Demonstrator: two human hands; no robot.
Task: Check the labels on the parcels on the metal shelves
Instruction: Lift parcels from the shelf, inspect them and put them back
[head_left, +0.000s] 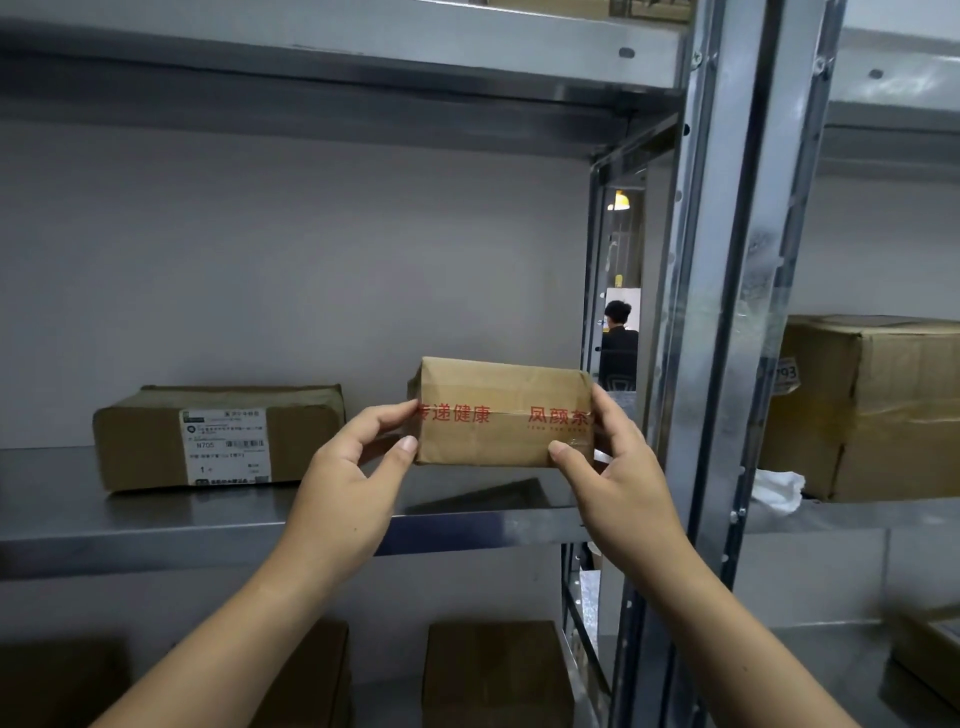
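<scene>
While it is held just above the smooth gray metal shelf (78, 519), the small boxy parcel (501, 415) in brown paper is gripped at both ends. The left hand (358, 457) pinches its left end and the right hand (613, 457) pinches its right end. Shiny tape with red letters runs across it. To the left, a flat brown parcel (140, 441) with a white label (226, 447) lies on the shelf.

The fingertips of your left hand (358, 462) cover the first red character on the held parcel (501, 415). Fine print on the white label (226, 447) to its left is too small to read. The lower boxes (496, 675) run off the bottom edge, and the large carton (878, 410) off the right.
</scene>
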